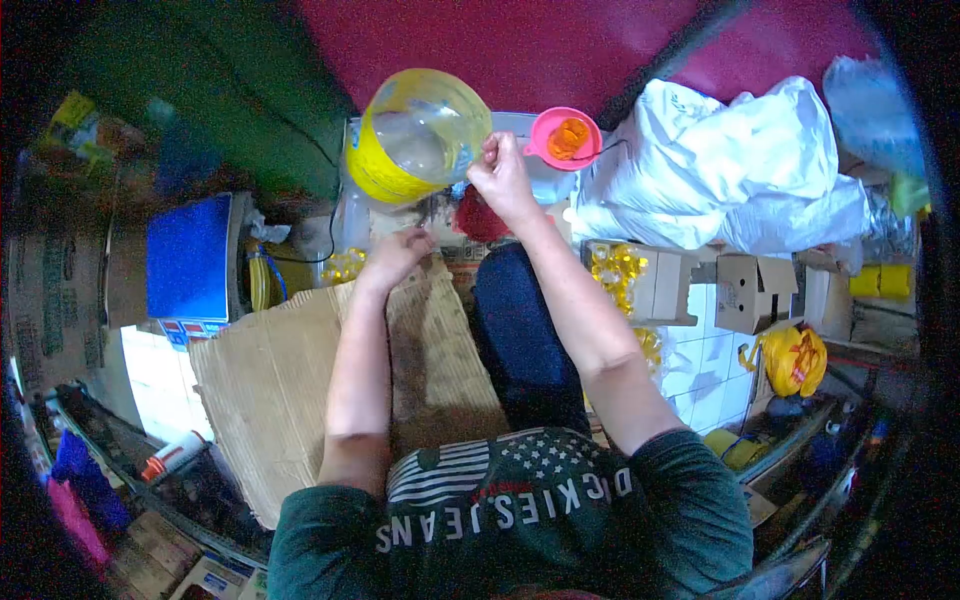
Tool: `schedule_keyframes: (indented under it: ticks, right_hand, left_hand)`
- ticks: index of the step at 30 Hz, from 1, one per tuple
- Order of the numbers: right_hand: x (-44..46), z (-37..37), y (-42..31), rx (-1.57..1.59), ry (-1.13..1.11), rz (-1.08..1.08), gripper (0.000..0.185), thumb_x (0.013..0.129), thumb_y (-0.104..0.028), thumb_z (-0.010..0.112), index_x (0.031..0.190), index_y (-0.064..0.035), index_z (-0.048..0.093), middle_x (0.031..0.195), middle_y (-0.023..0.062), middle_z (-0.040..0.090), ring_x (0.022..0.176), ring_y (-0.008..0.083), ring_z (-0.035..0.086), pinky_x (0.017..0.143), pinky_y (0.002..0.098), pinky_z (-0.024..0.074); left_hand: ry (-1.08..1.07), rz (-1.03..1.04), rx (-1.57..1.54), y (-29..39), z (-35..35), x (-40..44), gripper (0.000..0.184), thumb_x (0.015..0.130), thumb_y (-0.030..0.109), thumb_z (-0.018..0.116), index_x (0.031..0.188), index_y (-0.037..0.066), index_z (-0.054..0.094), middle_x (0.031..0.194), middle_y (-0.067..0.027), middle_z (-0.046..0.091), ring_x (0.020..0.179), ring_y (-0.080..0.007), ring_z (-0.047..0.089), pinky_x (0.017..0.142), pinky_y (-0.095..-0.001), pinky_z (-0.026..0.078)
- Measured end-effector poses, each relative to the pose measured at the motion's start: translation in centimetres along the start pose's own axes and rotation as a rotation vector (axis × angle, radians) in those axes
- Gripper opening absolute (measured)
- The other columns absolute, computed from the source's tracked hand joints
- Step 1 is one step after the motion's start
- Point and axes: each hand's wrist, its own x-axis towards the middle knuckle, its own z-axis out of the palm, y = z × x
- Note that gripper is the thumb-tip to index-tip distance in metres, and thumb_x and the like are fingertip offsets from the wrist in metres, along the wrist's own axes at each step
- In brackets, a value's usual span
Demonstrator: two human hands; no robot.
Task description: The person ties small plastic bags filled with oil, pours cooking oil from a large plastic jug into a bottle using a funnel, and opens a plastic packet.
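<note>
My right hand [502, 180] is closed in a fist beside the right edge of a large, clear-and-yellow round plastic container [378, 165]; what its fingers hold, if anything, is too small to name. Lower and to the left, my left hand [399, 258] has its fingers curled together above a cardboard sheet [270, 370]; its fingertips are unclear. Between and below the hands lies a dark red patch of material [482, 214]. Just right of my right hand is a pink round dish [541, 126] with an orange mass [569, 138] in it.
White plastic sacks [715, 165] bulge at the right. Small yellow pieces [617, 275] sit beside a cardboard box [757, 293]. A yellow-orange bag [790, 360] lies farther right, and a blue-topped box [190, 258] stands left. The cardboard sheet covers my lap.
</note>
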Motion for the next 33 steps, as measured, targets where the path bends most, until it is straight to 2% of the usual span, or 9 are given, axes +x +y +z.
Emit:
schedule_keyframes:
  ticks: [2,5,8,11,14,23,27,29,33]
  right_hand:
    - [-0.3,1.6,1.8,-0.033,0.027,-0.030,0.029,0.067,-0.005,0.058,0.089,-0.0032,0.040,0.074,0.0037,0.041,0.064,0.0113,0.042,0.059,0.0273,0.0402]
    - [-0.2,3.9,3.8,-0.136,0.031,-0.046,0.032,0.065,-0.008,0.060,0.090,-0.0018,0.042,0.073,0.0071,0.045,0.063,0.0164,0.047,0.059,0.0308,0.0421]
    - [1.1,4.3,3.3,-0.206,-0.090,0.063,0.036,0.067,-0.013,0.063,0.094,0.0012,0.043,0.089,0.0198,0.051,0.087,0.0363,0.053,0.078,0.0409,0.0433]
    - [1.8,5.6,4.4,-0.228,-0.136,0.070,0.037,0.068,-0.015,0.063,0.095,0.0004,0.044,0.094,0.0207,0.051,0.091,0.0376,0.052,0.081,0.0423,0.0421]
    - [2.2,7.0,5.4,-0.310,-0.149,-0.016,0.035,0.064,-0.013,0.063,0.092,0.0006,0.044,0.086,0.0195,0.052,0.081,0.0336,0.054,0.073,0.0397,0.0445]
    - [1.7,7.1,4.2,-0.281,-0.329,-0.058,0.036,0.074,-0.015,0.061,0.099,0.0020,0.043,0.104,0.0244,0.048,0.101,0.0383,0.048,0.088,0.0411,0.0393]
    - [1.3,6.0,3.7,-0.309,-0.299,-0.077,0.060,0.076,-0.022,0.063,0.123,0.0023,0.034,0.120,0.0248,0.041,0.115,0.0362,0.041,0.097,0.0388,0.0339]
    - [0.5,4.6,3.2,-0.332,-0.196,-0.097,0.071,0.080,-0.026,0.061,0.133,0.0016,0.024,0.130,0.0237,0.035,0.121,0.0339,0.036,0.101,0.0378,0.0302]
    - [-3.3,0.1,1.9,0.258,-0.159,0.208,0.067,0.088,-0.032,0.052,0.136,0.0026,0.020,0.137,0.0215,0.031,0.127,0.0282,0.030,0.103,0.0353,0.0257]
  left_hand:
    - [-0.118,-0.023,0.330,3.1,-1.3,-1.8,0.043,0.079,0.044,0.056,0.097,0.006,0.065,0.093,-0.0177,0.064,0.089,-0.0303,0.061,0.078,-0.0381,0.046]
    - [-0.059,0.018,0.361,4.5,-1.6,-3.1,0.042,0.078,0.046,0.056,0.093,0.008,0.066,0.088,-0.0185,0.063,0.086,-0.0342,0.061,0.077,-0.0407,0.046]
    - [-0.006,0.051,0.339,5.8,-2.7,-3.7,0.042,0.079,0.046,0.056,0.093,0.008,0.065,0.087,-0.0180,0.064,0.085,-0.0346,0.061,0.076,-0.0417,0.046]
    - [0.024,0.071,0.303,6.4,-3.3,-3.8,0.041,0.079,0.045,0.057,0.095,0.008,0.064,0.086,-0.0177,0.064,0.084,-0.0346,0.061,0.076,-0.0422,0.046]
    - [0.024,0.063,0.368,7.2,-3.5,-4.1,0.042,0.079,0.045,0.057,0.096,0.008,0.063,0.085,-0.0179,0.064,0.084,-0.0347,0.061,0.075,-0.0423,0.046]
    - [-0.013,0.170,0.258,9.7,-3.7,-4.1,0.041,0.078,0.042,0.061,0.098,0.007,0.062,0.087,-0.0186,0.063,0.081,-0.0351,0.061,0.074,-0.0410,0.047]
    - [-0.051,0.224,0.326,11.9,-3.6,-4.3,0.041,0.078,0.041,0.063,0.102,0.007,0.061,0.090,-0.0175,0.063,0.084,-0.0348,0.060,0.076,-0.0420,0.046]
    - [0.075,0.366,0.404,11.4,-3.1,-4.4,0.041,0.077,0.041,0.063,0.103,0.008,0.061,0.090,-0.0159,0.064,0.086,-0.0337,0.060,0.079,-0.0417,0.044]
    - [0.244,0.468,0.494,9.7,-3.8,-5.1,0.041,0.076,0.039,0.064,0.105,0.010,0.061,0.089,-0.0130,0.065,0.088,-0.0301,0.060,0.082,-0.0394,0.042]
